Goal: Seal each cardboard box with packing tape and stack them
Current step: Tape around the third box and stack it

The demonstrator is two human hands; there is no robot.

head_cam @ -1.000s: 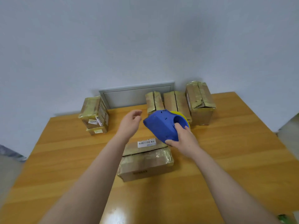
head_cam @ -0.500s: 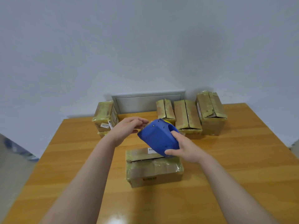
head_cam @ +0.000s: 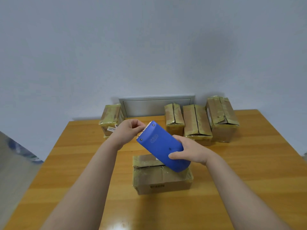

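Observation:
My right hand [head_cam: 189,151] grips a blue tape dispenser [head_cam: 159,145] and holds it tilted above a cardboard box [head_cam: 162,178] in the middle of the wooden table [head_cam: 249,171]. The dispenser's toothed edge points up and to the left. My left hand [head_cam: 128,131] is at that edge, its fingertips pinched together there; the tape end itself is too thin to make out. The box under the dispenser has yellowish tape on it and a printed code on its front side.
Three taped boxes [head_cam: 197,125] stand in a row at the back right by the wall. A stack of two boxes [head_cam: 111,119] stands at the back left. A grey panel [head_cam: 156,105] is set in the wall behind. The table's left edge drops to the floor.
My left hand has come in from an open reach to the dispenser's toothed edge and closed its fingertips there. My right hand has turned the dispenser so its flat blue side faces up.

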